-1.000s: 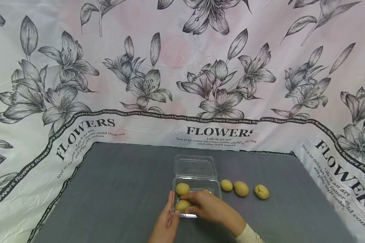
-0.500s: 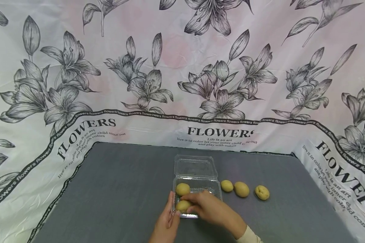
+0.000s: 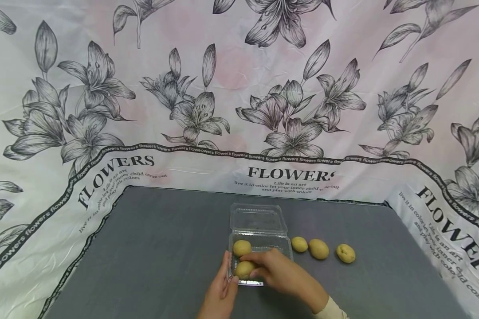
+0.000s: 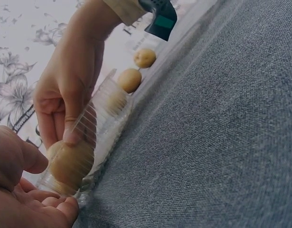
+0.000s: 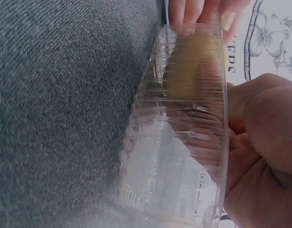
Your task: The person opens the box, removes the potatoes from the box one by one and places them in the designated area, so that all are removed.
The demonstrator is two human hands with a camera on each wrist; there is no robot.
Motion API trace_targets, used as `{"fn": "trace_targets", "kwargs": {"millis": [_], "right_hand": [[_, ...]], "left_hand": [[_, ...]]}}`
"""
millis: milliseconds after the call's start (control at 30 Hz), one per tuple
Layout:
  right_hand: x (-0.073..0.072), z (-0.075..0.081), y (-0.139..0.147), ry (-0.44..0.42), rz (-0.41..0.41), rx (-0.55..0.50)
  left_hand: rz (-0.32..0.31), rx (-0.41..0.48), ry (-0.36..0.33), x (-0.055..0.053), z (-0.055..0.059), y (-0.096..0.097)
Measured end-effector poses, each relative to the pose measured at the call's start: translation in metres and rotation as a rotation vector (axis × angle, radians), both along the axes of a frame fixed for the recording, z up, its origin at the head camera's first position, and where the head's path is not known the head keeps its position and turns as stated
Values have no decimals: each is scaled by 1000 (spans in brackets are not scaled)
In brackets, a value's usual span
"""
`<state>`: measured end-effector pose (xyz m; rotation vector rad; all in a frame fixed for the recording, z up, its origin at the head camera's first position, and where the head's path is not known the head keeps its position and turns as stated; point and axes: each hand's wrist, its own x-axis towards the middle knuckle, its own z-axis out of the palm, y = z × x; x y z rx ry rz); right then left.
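A clear plastic clamshell container [image 3: 263,243] lies on the grey table, its lid [image 3: 257,219] folded back away from the person. Inside, along the left wall, are two potatoes: a rear one [image 3: 242,248] and a front one [image 3: 244,270]. The right hand [image 3: 277,272] reaches in over the front right part and grips the front potato between thumb and fingers. At the left front corner, the left hand [image 3: 220,292] holds the container, fingers along the outer wall and thumb near the rim. Through the ribbed wall in the right wrist view, the gripped potato [image 5: 183,71] shows blurred.
Right of the container, three more potatoes sit in a loose row: a small one [image 3: 299,244] close to its wall, a second [image 3: 318,249] beside that, and a third [image 3: 345,253] farther right. A flower-printed cloth [image 3: 199,173] rises behind the grey table [image 3: 163,248].
The front potato has shifted very slightly to the right inside the container, with the right hand still gripping it. The left hand keeps its place at the corner. The head view has drifted a little.
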<state>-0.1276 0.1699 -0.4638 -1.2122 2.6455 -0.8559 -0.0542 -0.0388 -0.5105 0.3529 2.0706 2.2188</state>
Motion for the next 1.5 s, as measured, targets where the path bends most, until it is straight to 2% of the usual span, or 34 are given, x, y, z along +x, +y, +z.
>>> {"fn": "trace_targets", "kwargs": {"millis": [533,1033,1500], "right_hand": [[4,5,12,-15,-41,-37],[8,8,21,32,-45,-30],[12,16,35,30,-107,-27]], "left_hand": [[-15,24,5,-1,0,1],[5,17,11,-1,-3,2],[23,20,-11,1,-3,4]]}}
